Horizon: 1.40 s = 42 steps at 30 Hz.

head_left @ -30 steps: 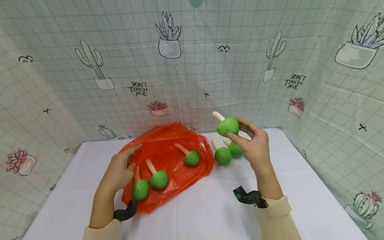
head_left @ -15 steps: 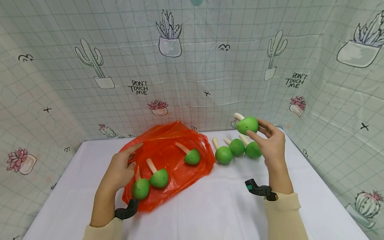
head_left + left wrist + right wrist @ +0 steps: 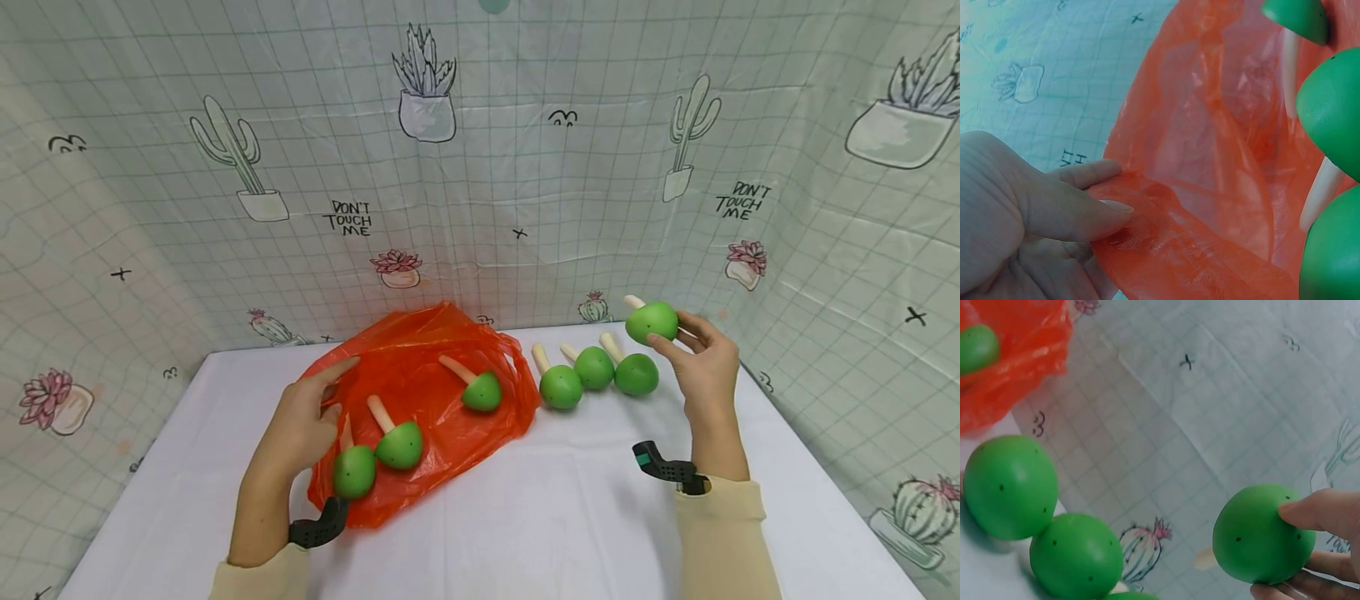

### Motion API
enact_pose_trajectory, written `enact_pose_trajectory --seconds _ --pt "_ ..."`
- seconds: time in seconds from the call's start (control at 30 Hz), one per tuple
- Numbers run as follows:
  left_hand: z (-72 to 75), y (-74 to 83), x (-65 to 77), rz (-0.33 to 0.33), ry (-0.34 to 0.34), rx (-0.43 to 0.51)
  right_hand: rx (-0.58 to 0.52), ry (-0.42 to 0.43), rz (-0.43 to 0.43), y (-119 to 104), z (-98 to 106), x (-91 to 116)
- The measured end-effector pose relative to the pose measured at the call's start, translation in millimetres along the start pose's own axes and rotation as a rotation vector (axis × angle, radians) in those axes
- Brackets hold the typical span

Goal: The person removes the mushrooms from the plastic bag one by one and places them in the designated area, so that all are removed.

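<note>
My right hand (image 3: pixel 708 367) pinches a toy mushroom (image 3: pixel 651 323) by its green, black-dotted cap, held up over the table's back right. Its pale stem points up and left in the head view. At left, my left hand (image 3: pixel 296 429) grips the edge of a red plastic bag (image 3: pixel 1160 234) between thumb and fingers, as the left wrist view shows. Inside the spread bag lie three green mushrooms, one by the hand, a second mushroom (image 3: pixel 399 446) beside it, and a third mushroom (image 3: pixel 482 392) farther right.
Right of the bag, three more mushrooms stand in a row: a left one (image 3: pixel 561 387), a middle one (image 3: pixel 594 368) and a right one (image 3: pixel 636 375). A white cloth (image 3: pixel 525 517) covers the table. Behind rises a gridded curtain (image 3: pixel 480 192) with printed cacti.
My right hand has carried its mushroom to the right, past the row, uncovering the rightmost mushroom there. The left hand and the bag stay put.
</note>
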<state>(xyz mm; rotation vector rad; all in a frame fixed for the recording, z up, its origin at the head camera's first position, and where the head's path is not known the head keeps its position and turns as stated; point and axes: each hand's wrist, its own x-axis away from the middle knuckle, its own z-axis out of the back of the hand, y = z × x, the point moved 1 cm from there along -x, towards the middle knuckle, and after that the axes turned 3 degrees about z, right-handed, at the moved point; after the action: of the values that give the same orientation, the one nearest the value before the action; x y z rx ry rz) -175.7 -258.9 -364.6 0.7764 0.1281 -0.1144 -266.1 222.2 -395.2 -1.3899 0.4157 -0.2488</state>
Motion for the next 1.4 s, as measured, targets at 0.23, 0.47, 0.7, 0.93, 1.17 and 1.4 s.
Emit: enact_pose_trajectory --seconds 0.23,0.47,0.7,0.93,1.17,1.4 --pt "-0.3 -0.1 -0.6 0.011 -0.003 0.002 -0.003 0.044 -0.095 18.9 11.9 -10.6" --pt "-1.0 -0.8 -0.4 0.015 -0.006 0.007 0.014 0.08 -0.172 34.2 17.8 -17.9" --pt "-0.6 0.1 0.4 0.035 -0.01 0.014 0.051 0.103 -0.2 48.3 23.7 -22.3" --pt "-0.2 2.2 0.3 0.026 -0.015 0.011 0.1 0.107 -0.209 59.7 25.3 -23.4" --pt "0.0 3.0 0.0 0.027 -0.007 0.004 0.121 0.096 -0.22 68.5 28.0 -25.0" --pt "-0.5 2.7 -0.9 0.035 -0.013 0.004 0.153 0.062 -0.2 74.0 30.4 -26.3"
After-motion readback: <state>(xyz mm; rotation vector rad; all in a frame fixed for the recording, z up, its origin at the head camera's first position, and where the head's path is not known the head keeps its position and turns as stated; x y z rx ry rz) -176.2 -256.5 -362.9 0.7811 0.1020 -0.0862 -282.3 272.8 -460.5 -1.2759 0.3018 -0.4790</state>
